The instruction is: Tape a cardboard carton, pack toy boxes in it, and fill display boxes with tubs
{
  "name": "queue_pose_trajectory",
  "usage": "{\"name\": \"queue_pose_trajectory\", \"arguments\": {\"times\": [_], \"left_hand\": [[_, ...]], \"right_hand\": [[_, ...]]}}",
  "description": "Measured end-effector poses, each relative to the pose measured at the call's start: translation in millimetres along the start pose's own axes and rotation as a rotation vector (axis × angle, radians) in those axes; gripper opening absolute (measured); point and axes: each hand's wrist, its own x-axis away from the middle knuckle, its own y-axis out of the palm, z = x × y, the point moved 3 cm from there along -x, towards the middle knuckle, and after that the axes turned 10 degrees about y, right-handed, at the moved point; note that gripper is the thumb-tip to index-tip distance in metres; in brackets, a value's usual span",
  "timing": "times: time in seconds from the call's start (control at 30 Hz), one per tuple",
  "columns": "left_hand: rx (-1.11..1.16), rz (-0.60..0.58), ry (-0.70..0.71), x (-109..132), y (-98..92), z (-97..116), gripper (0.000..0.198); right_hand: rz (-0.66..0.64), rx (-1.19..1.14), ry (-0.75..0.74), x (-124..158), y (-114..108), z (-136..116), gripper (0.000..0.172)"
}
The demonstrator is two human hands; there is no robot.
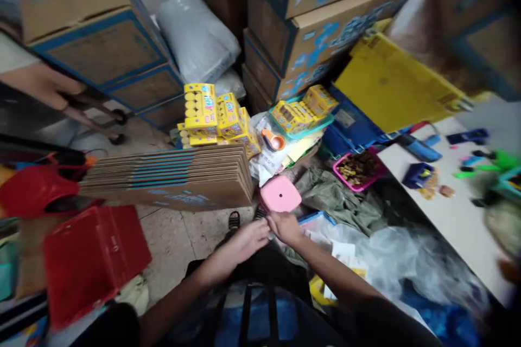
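Observation:
Low in the middle, in front of my lap, my left hand (251,239) and my right hand (286,227) meet at the fingertips. The fingers of both are closed in a pinch; whatever lies between them is too small and blurred to name. Just beyond the hands is a pink square stool (285,187) with a dark hole in its top. A stack of flattened cardboard boxes (211,173) stands on edge to the left of it. Yellow boxes of small round-lidded tubs (201,108) are piled behind the cardboard.
Large cartons (277,46) are stacked at the back. A teal basket (303,127) holds more yellow boxes, beside a white sack (266,157) with an orange scoop (273,140). To the right are a pink basket (358,169) and a white table (423,217). A red bin (95,260) stands left.

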Motion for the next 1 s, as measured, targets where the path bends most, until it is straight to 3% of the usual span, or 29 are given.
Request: {"name": "queue_pose_trajectory", "arguments": {"times": [0.07,0.17,0.2,0.27,0.33,0.4,0.5,0.57,0.63,0.7,0.77,0.9,1.0], "left_hand": [[-0.134,0.038,-0.056,-5,-10.6,-5,0.038],[-0.559,0.211,0.118,0,-56.4,7,0.033],[-0.687,0.308,0.208,4,-75.7,16,0.032],[-0.925,0.575,0.381,16,-115.3,40,0.033],[-1.194,0.845,0.533,28,-149.2,63,0.039],[-1.441,0.965,0.552,32,-174.6,76,0.048],[-1.649,0.945,0.429,29,-197.4,73,0.057],[-1.715,0.960,0.442,30,-200.7,63,0.057],[-1.745,1.010,0.489,39,-198.9,52,0.053],[-1.737,1.046,0.499,54,-197.3,44,0.046],[-1.719,1.018,0.462,75,-198.0,36,0.038],[-1.702,0.690,0.446,122,-203.1,17,0.017],[-1.723,0.545,0.450,157,-210.5,0,0.012]], "right_hand": [[0.022,0.043,0.062,-8,-7,50,0.040],[0.061,0.097,0.287,-35,-20,141,0.044],[0.072,0.121,0.373,-47,-24,170,0.044],[0.127,0.178,0.703,-73,-36,216,0.051],[0.244,0.176,0.774,-105,-52,221,0.060],[0.382,0.128,0.543,-139,-69,176,0.059],[0.511,-0.017,-0.064,-163,-91,40,0.047],[0.393,-0.091,-0.445,-157,-92,-57,0.037],[0.082,-0.104,-0.729,-145,-80,-135,0.034],[-0.200,-0.022,-0.784,-139,-63,-181,0.038],[-0.313,0.137,-0.680,-142,-49,-201,0.041],[-0.330,0.384,-0.475,-137,-37,-214,0.049],[-0.653,0.336,-0.475,-99,-28,-226,0.066]]}}
